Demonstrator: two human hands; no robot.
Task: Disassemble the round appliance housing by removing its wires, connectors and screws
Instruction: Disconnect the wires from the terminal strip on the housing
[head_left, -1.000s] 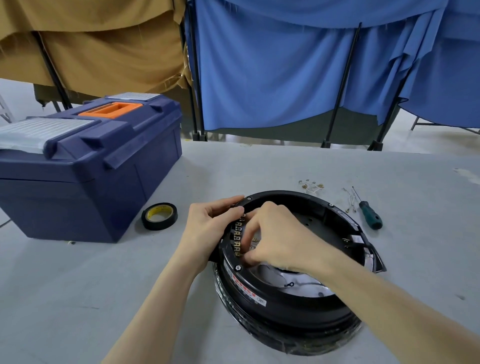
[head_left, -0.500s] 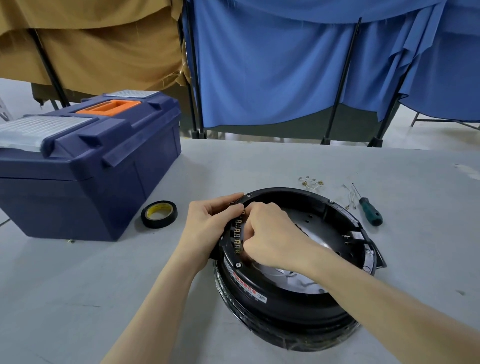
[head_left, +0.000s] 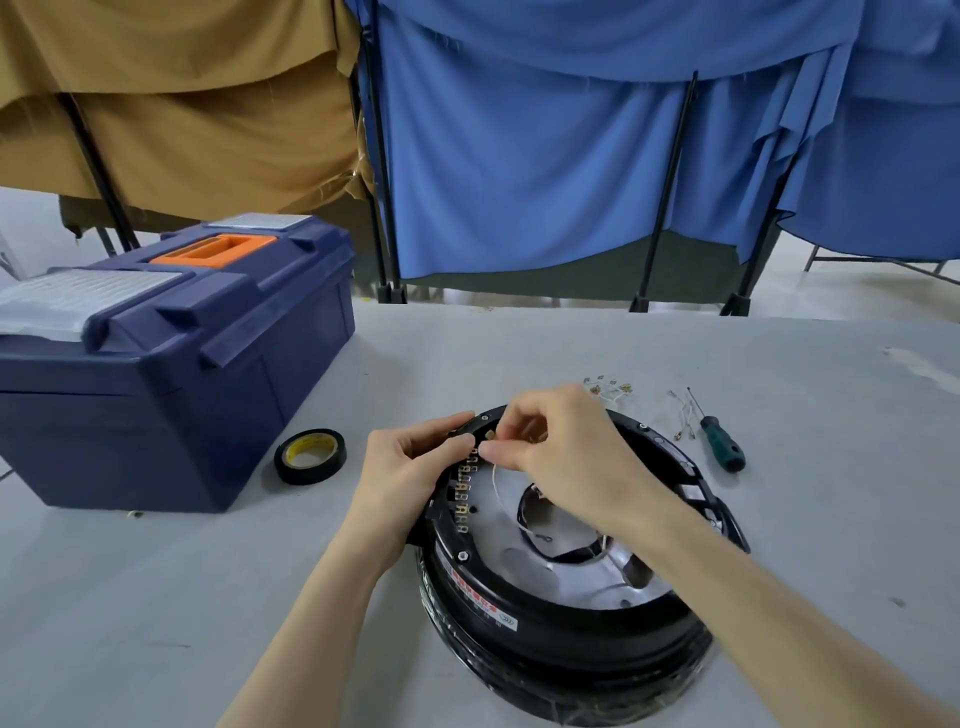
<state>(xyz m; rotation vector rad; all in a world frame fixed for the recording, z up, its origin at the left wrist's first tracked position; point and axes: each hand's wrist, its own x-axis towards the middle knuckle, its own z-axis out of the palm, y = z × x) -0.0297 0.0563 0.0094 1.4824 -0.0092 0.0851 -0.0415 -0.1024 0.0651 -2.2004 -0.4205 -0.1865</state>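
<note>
A round black appliance housing with a silver inner plate lies on the grey table in front of me. A row of small metal connectors runs along its left inner rim. My left hand grips the housing's left rim beside that row. My right hand is above the rim, its thumb and forefinger pinched on a thin white wire with a small terminal at its end. The wire curves down across the silver plate toward the centre opening.
A dark blue toolbox with an orange handle stands at the left. A roll of black tape lies beside it. A green-handled screwdriver, loose white wires and small metal terminals lie behind the housing.
My right hand has lifted up and away from the connector row, drawing a white wire end out with it. The left hand stays on the rim.
</note>
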